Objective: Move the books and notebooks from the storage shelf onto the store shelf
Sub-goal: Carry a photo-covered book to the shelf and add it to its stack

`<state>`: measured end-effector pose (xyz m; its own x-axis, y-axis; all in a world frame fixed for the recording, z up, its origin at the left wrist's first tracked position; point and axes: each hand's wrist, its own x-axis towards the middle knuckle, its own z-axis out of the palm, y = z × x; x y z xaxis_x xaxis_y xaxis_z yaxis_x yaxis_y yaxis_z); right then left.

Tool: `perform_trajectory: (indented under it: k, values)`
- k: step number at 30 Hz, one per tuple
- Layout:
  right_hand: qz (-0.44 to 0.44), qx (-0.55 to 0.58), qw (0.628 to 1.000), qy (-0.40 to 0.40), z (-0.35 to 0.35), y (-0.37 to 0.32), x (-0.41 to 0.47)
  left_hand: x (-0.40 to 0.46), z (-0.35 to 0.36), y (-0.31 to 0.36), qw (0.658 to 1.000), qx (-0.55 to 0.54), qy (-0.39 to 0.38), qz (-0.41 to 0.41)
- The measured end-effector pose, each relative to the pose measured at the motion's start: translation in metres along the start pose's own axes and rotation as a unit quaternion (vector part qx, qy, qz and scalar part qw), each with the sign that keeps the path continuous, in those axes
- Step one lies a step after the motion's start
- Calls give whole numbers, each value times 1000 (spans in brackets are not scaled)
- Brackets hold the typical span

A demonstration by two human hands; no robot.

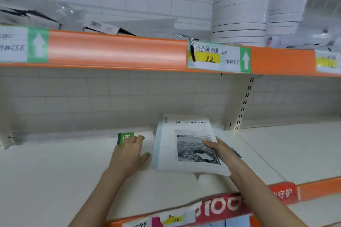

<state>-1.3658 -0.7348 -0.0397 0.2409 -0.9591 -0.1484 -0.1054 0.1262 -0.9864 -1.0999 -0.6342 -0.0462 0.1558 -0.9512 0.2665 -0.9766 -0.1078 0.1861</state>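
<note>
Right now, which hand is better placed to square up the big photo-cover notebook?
Right. The right hand already grips the photo-cover notebook at its right edge, thumb on the cover. The left hand rests on the green-spined book beside it.

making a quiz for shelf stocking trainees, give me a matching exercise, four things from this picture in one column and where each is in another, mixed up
Things
1. green notebook
2. photo-cover book
3. stack of white pads
4. yellow "12" label

Places
A. upper shelf, right side
B. lower shelf, under the left hand
C. orange edge of the upper shelf
D. lower shelf, held by the right hand

Pairs: 1-B, 2-D, 3-A, 4-C
</note>
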Motion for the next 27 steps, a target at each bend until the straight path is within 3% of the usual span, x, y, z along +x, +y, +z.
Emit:
perform_trajectory:
  k: [15,27]
  values:
    - [24,-58,997,-49,-108,9,58,26,40,101,998,27,-15,-57]
    - [16,-116,989,-90,-121,13,82,39,61,132,996,23,-30,-82]
